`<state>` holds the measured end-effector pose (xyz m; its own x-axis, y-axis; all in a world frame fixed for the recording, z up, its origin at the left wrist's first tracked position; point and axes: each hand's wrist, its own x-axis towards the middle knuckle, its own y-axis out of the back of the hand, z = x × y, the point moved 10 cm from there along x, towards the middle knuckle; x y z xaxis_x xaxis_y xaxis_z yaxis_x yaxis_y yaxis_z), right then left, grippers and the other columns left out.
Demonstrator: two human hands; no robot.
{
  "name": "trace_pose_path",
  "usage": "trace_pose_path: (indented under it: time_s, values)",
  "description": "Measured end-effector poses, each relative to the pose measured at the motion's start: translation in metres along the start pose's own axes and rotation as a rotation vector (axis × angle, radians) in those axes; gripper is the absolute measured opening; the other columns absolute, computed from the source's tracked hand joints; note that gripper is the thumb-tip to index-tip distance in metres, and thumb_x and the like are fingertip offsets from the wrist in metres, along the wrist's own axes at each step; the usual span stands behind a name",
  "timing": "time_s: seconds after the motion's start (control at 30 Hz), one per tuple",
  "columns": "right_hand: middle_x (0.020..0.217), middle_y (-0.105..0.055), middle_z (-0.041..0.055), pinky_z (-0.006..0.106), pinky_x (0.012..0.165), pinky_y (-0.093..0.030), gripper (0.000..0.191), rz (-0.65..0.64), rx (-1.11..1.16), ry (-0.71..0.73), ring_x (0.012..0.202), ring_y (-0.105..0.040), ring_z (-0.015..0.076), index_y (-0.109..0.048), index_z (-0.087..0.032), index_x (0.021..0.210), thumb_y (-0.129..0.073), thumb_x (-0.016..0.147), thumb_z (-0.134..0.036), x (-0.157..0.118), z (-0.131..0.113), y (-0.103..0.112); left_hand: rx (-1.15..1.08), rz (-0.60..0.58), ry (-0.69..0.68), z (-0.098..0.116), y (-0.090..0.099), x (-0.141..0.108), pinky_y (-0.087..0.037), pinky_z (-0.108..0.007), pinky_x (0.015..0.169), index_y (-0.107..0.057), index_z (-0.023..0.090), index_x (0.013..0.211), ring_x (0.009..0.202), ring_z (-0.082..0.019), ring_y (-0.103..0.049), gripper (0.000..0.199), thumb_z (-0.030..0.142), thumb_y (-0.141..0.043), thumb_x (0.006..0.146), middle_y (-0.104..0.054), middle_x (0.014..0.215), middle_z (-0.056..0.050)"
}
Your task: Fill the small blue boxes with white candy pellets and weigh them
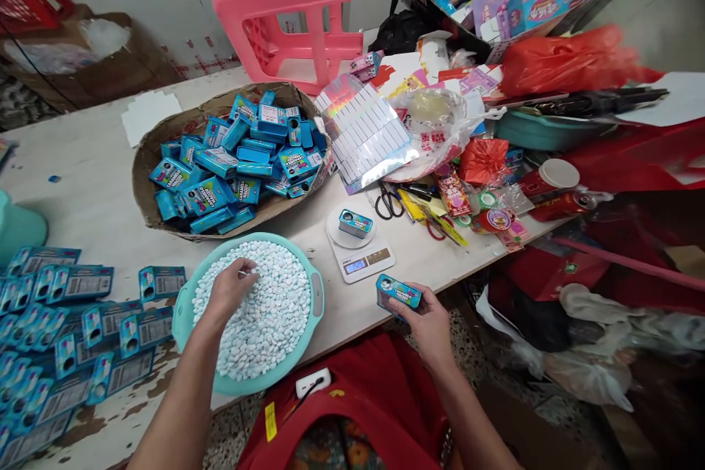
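Note:
My left hand (pixel 234 285) is over the white candies (pixel 269 316) in a round turquoise basin (pixel 316 294), its thumb and forefinger pinched together around a small white piece. My right hand (pixel 427 316) grips a small blue candy box (pixel 399 291) near the table's front edge, a round opening showing at the box's left end. Between and behind the hands, a white digital scale (pixel 366 261) bears another blue box (pixel 355 223) on its round plate.
A cardboard tray (pixel 144 194) heaped with blue boxes lies behind the basin. Rows of blue boxes (pixel 82 283) stand at the left. Scissors (pixel 389 202), a holographic sheet (pixel 366 132) and plastic bags lie right of the tray. A pink stool (pixel 291 7) rests at the back.

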<state>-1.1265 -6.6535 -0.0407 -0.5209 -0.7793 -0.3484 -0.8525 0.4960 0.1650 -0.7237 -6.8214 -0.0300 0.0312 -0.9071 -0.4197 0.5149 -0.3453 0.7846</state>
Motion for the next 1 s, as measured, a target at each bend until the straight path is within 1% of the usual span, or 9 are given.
trace_pose_path:
  time_s: [0.1, 0.2, 0.37, 0.47, 0.57, 0.73, 0.87, 0.93, 1.0]
  values:
    - [0.090, -0.067, 0.0033, 0.037, 0.079, -0.050, 0.048, 0.023, 0.026, -0.015, 0.082, -0.061, 0.0201, -0.060, -0.019, 0.099, -0.080, 0.060, -0.038, 0.005, 0.003, 0.004, 0.075, 0.032, 0.037, -0.003, 0.008, -0.001, -0.040, -0.029, 0.065, -0.061, 0.021, 0.086, 0.082, -0.023, -0.059, 0.023, 0.037, -0.054, 0.072, -0.066, 0.090, -0.005]
    - [0.089, -0.067, 0.0026, 0.035, 0.078, -0.050, 0.047, 0.030, 0.046, -0.028, 0.081, -0.061, 0.0197, -0.060, -0.019, 0.098, -0.081, 0.059, -0.038, 0.009, 0.004, 0.007, 0.003, 0.086, -0.003, 0.019, 0.013, 0.003, -0.041, -0.031, 0.069, -0.062, 0.020, 0.086, 0.083, -0.023, -0.059, 0.022, 0.036, -0.054, 0.073, -0.066, 0.090, -0.005]
    - [0.092, -0.067, 0.0035, 0.037, 0.081, -0.049, 0.047, 0.024, 0.050, -0.030, 0.084, -0.061, 0.0208, -0.059, -0.019, 0.100, -0.079, 0.062, -0.038, 0.016, 0.000, 0.012, -0.273, 0.016, -0.319, 0.134, -0.020, 0.021, -0.044, -0.028, 0.070, -0.060, 0.019, 0.087, 0.076, -0.018, -0.058, 0.017, 0.031, -0.054, 0.076, -0.064, 0.085, -0.003]
    - [0.093, -0.067, 0.0039, 0.038, 0.082, -0.049, 0.047, 0.015, 0.028, -0.031, 0.085, -0.061, 0.0214, -0.059, -0.019, 0.101, -0.079, 0.062, -0.038, 0.021, -0.001, 0.017, -0.197, 0.075, -0.557, 0.211, -0.040, 0.028, -0.043, -0.028, 0.071, -0.060, 0.019, 0.087, 0.075, -0.016, -0.056, 0.013, 0.021, -0.050, 0.079, -0.062, 0.086, -0.003]
    - [0.093, -0.067, 0.0042, 0.038, 0.082, -0.049, 0.048, 0.010, 0.012, -0.043, 0.085, -0.061, 0.0215, -0.059, -0.019, 0.102, -0.080, 0.062, -0.038, 0.026, 0.000, 0.023, -0.048, 0.084, -0.718, 0.253, -0.060, 0.031, -0.043, -0.030, 0.077, -0.061, 0.019, 0.087, 0.084, -0.018, -0.056, 0.015, 0.015, -0.049, 0.080, -0.062, 0.089, -0.005]
    - [0.093, -0.067, 0.0040, 0.040, 0.084, -0.049, 0.050, 0.046, -0.008, -0.054, 0.086, -0.062, 0.0223, -0.059, -0.020, 0.103, -0.079, 0.061, -0.040, 0.033, 0.001, 0.031, -0.061, 0.049, -0.678, 0.245, -0.061, 0.048, -0.044, -0.030, 0.076, -0.060, 0.020, 0.095, 0.082, -0.016, -0.056, 0.021, 0.013, -0.048, 0.080, -0.060, 0.095, -0.004]
    - [0.091, -0.067, 0.0042, 0.040, 0.083, -0.049, 0.053, 0.027, -0.022, -0.075, 0.084, -0.062, 0.0224, -0.060, -0.018, 0.102, -0.080, 0.059, -0.042, 0.031, -0.003, 0.022, 0.083, -0.058, -0.794, 0.258, -0.081, 0.038, -0.043, -0.035, 0.088, -0.053, 0.022, 0.117, 0.106, -0.022, -0.050, 0.044, 0.014, -0.056, 0.073, -0.055, 0.118, -0.008]
    - [0.091, -0.067, 0.0043, 0.041, 0.083, -0.049, 0.055, 0.021, -0.045, -0.078, 0.084, -0.062, 0.0224, -0.060, -0.018, 0.102, -0.080, 0.057, -0.044, 0.027, -0.008, 0.015, 0.228, -0.135, -0.808, 0.263, -0.097, 0.028, -0.042, -0.037, 0.088, -0.054, 0.022, 0.115, 0.106, -0.024, -0.049, 0.041, 0.017, -0.057, 0.074, -0.055, 0.116, -0.009]
    - [0.091, -0.067, 0.0044, 0.040, 0.083, -0.049, 0.058, 0.021, -0.091, -0.087, 0.085, -0.061, 0.0229, -0.061, -0.018, 0.102, -0.080, 0.055, -0.045, 0.022, -0.013, 0.008, 0.280, -0.144, -0.740, 0.257, -0.095, 0.021, -0.044, -0.035, 0.083, -0.057, 0.020, 0.106, 0.100, -0.023, -0.053, 0.027, 0.024, -0.055, 0.079, -0.058, 0.107, -0.009]
